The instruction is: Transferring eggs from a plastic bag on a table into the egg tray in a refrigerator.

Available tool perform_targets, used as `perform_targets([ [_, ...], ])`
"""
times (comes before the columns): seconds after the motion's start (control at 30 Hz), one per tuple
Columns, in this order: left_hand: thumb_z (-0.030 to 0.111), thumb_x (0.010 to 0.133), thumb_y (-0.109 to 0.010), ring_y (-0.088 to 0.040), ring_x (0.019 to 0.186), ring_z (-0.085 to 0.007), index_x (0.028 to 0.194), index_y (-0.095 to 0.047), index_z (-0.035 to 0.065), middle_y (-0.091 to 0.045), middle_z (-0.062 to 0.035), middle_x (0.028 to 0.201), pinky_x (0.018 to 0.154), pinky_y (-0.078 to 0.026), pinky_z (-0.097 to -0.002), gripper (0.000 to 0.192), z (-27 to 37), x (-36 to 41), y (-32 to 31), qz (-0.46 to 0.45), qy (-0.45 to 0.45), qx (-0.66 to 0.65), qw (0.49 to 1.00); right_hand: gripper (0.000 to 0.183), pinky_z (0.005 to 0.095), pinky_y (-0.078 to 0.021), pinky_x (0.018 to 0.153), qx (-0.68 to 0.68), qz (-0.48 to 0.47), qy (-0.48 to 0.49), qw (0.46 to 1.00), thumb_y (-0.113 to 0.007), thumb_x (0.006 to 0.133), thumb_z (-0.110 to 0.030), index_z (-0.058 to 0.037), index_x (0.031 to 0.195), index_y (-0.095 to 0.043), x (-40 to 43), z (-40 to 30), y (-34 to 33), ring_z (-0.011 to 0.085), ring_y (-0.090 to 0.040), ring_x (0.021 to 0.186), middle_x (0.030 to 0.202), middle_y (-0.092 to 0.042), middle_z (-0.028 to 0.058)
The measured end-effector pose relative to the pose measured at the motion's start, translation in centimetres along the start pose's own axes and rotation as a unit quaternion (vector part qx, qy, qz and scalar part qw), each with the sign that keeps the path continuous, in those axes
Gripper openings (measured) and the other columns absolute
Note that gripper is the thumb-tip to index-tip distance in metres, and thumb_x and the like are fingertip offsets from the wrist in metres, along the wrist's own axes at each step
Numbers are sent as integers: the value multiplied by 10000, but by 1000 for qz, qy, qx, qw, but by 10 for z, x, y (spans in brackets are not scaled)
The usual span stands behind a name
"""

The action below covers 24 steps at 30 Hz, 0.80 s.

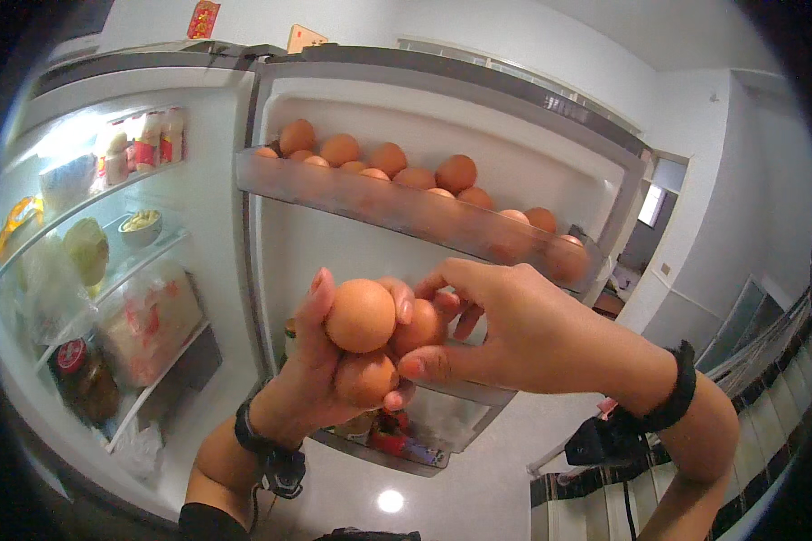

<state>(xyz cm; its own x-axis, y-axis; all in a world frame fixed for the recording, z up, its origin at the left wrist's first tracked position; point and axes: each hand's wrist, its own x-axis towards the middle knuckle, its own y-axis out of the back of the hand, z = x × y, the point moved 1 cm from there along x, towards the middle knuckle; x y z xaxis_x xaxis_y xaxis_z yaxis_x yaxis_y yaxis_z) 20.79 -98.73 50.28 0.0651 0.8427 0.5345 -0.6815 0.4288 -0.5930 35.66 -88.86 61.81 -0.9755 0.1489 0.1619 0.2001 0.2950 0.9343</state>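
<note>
Three brown eggs rest together in my left hand: an upper egg, a lower egg and a right-hand egg. The fingers of my right hand close around that right-hand egg, with the thumb below it and the fingertips above, so both hands touch it. Just beyond my hands, the clear upper door shelf of an open refrigerator holds several brown eggs, some piled on others. Part of my left hand's fingers is hidden behind the eggs.
Left of me are lit refrigerator shelves with small bottles, a bowl, a cabbage, bagged food and a red-lidded jar. A lower door shelf holds packets. Striped tiling stands at right.
</note>
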Motion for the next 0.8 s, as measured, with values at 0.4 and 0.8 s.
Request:
perform_targets([
  [0.4,822,889,-351,-605,796,-173,1051,-511,148,-522,-18,927,526,-492,-299,712,7,3,-36,143,-17,68,987,429,247,-526,696,-41,116,-12,992,-789,844,-304,8,1122,-688,-21,-10,46,113,-613,745,853,-682,64],
  [0.8,596,1021,-392,-506,547,-120,1241,-452,83,-493,-16,870,490,-410,-251,562,34,-13,-25,182,21,182,966,413,323,-568,731,-194,192,-99,957,-741,837,-299,68,1019,-686,34,42,95,196,-702,798,870,-717,149],
])
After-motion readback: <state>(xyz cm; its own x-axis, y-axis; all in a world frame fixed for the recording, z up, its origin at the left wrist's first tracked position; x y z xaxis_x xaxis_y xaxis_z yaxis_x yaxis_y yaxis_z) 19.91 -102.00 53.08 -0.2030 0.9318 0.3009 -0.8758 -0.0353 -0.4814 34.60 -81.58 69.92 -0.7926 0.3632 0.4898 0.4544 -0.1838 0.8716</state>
